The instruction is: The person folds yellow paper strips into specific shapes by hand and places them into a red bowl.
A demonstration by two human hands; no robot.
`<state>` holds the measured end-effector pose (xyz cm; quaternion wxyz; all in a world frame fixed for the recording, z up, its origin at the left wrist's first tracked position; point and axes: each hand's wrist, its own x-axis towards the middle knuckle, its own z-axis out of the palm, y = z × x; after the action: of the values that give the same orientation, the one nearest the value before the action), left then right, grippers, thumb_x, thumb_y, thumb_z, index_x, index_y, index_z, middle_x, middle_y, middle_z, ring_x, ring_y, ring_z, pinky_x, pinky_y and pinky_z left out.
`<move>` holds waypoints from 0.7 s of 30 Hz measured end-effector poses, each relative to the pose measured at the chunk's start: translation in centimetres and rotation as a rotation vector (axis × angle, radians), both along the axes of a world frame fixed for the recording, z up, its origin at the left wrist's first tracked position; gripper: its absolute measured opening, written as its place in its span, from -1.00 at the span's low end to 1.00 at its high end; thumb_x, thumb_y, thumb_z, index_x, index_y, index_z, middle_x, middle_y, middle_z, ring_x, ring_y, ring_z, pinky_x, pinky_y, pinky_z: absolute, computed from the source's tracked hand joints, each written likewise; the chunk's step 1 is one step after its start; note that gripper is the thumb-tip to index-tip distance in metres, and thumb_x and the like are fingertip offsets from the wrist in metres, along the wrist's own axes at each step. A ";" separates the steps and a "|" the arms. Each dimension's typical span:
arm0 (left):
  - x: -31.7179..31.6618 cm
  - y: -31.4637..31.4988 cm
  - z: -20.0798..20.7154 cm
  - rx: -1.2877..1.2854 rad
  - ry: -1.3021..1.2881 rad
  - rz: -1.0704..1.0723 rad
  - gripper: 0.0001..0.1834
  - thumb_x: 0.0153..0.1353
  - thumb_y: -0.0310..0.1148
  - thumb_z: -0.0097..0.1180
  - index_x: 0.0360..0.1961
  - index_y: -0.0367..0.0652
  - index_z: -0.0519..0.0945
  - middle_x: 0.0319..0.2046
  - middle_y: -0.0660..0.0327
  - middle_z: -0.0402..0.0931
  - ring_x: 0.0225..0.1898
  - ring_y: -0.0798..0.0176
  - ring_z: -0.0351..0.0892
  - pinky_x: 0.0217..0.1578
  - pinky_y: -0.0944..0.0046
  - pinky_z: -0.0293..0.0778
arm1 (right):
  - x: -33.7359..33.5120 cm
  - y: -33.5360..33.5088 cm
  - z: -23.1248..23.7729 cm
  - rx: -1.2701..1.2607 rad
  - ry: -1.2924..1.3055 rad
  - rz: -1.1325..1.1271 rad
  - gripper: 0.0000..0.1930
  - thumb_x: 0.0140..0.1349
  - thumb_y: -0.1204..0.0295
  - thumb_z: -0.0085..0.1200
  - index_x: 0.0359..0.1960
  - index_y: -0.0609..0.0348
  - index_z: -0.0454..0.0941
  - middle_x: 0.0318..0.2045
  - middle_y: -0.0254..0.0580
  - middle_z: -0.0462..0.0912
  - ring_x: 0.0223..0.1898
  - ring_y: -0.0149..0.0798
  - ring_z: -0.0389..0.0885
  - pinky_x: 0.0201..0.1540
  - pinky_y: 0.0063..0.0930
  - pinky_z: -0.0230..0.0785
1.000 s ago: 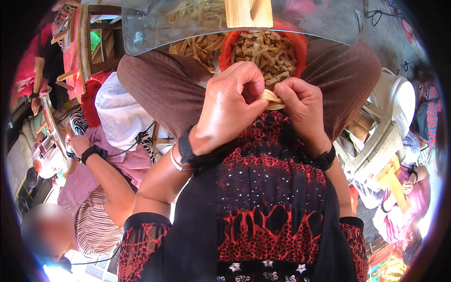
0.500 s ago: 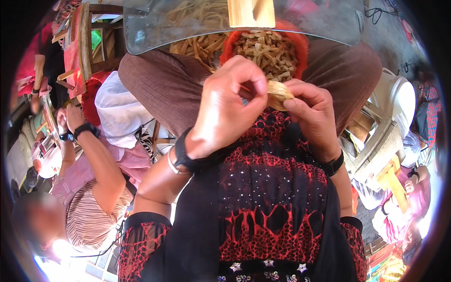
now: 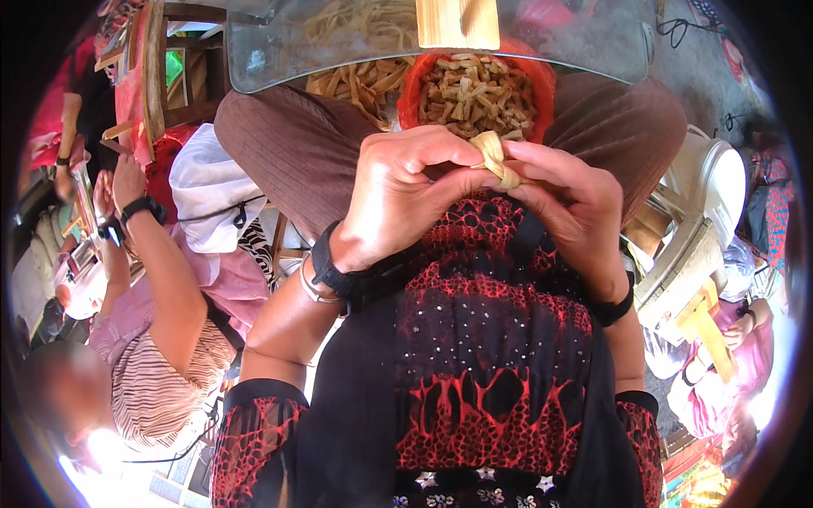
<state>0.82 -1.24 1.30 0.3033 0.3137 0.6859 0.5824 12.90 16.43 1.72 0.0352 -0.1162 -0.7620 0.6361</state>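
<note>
A pale yellow folded strip (image 3: 494, 161), looking like a small knot, sits just right of the frame's centre line, in the upper half. The left hand (image 3: 406, 179) pinches it from the left between thumb and fingers; the right hand (image 3: 572, 190) grasps it from the right the same way. Just above it is a red container (image 3: 545, 89) filled with short tan pieces (image 3: 478, 95). Longer tan strips (image 3: 362, 85) lie left of that container, near it. Brown trousers (image 3: 284, 157) spread to both sides. Across the top of the frame runs a see-through worktop (image 3: 356, 55), with a pale wooden block (image 3: 457, 25) at its near edge. At lower left, a co-worker in a striped top (image 3: 165, 394) has both arms raised near a white cloth (image 3: 206, 182).
</note>
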 end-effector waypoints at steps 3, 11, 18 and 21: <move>-0.4 -0.6 0.0 0.099 -0.281 0.045 -0.89 0.11 -0.69 0.21 -0.31 -0.39 0.60 -0.36 0.07 0.62 -0.37 0.26 0.65 -0.31 0.37 0.59 | -0.8 0.4 1.4 0.311 0.109 -0.036 -0.79 0.05 0.65 0.21 -0.23 0.23 0.67 -0.38 -0.13 0.71 -0.33 -0.22 0.72 -0.27 -0.53 0.51; -2.6 -3.9 -1.2 0.328 -0.454 0.101 -0.89 0.09 -0.67 0.21 -0.33 -0.35 0.57 -0.37 0.00 0.55 -0.41 0.14 0.66 -0.32 0.23 0.64 | -1.0 1.1 2.4 0.374 0.229 -0.063 -0.86 0.05 0.72 0.17 -0.36 0.28 0.64 -0.41 -0.09 0.69 -0.38 -0.23 0.68 -0.31 -0.52 0.50; -3.7 -3.0 1.0 0.064 0.029 -0.073 -0.47 -0.17 -0.46 0.51 -0.12 -0.25 0.56 -0.05 0.11 0.55 0.04 0.23 0.53 0.06 0.24 0.47 | -2.0 0.1 2.2 0.412 0.236 0.024 -0.88 0.05 0.70 0.19 -0.36 0.27 0.63 -0.41 -0.10 0.68 -0.40 -0.22 0.68 -0.35 -0.51 0.50; -3.5 -1.3 1.6 0.044 0.003 -0.207 -0.74 -0.10 -0.60 0.44 -0.39 -0.24 0.58 -0.36 0.28 0.56 -0.31 0.41 0.54 -0.30 0.41 0.45 | -2.4 -0.3 2.6 0.461 0.238 0.043 -0.87 0.05 0.69 0.20 -0.35 0.26 0.63 -0.42 -0.11 0.69 -0.41 -0.20 0.68 -0.36 -0.50 0.50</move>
<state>-2.66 -2.57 2.92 0.3537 0.3903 0.6374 0.5623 10.53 16.13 4.34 0.1366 -0.0131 -0.8796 0.4554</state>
